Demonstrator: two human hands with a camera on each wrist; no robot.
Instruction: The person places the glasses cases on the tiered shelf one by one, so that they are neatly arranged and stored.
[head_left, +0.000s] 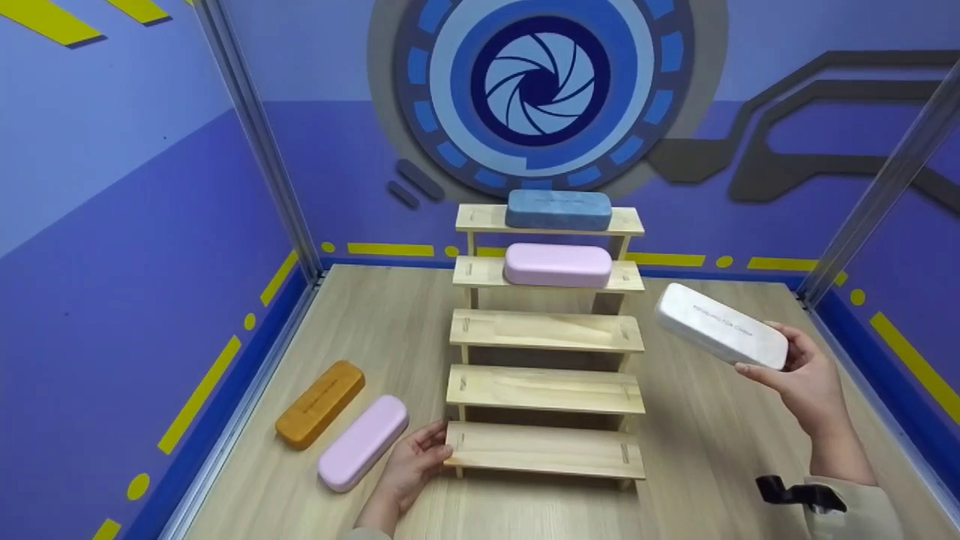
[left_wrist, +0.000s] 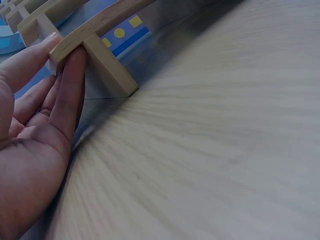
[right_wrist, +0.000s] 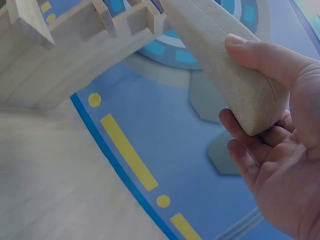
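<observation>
My right hand grips one end of a white glasses case, which has printed lettering on top. It is held in the air to the right of a stepped wooden display stand. In the right wrist view the thumb lies along the side of the case, with fingers beneath. My left hand pinches the left end of the stand's lowest shelf; the left wrist view has the thumb above the board and a finger under it. A blue case sits on the top shelf, a pink case on the shelf below.
An orange-brown case and a second pink case lie on the wooden table, left of the stand. Blue and purple printed walls enclose the table at the back and sides. A black strap is at my right sleeve.
</observation>
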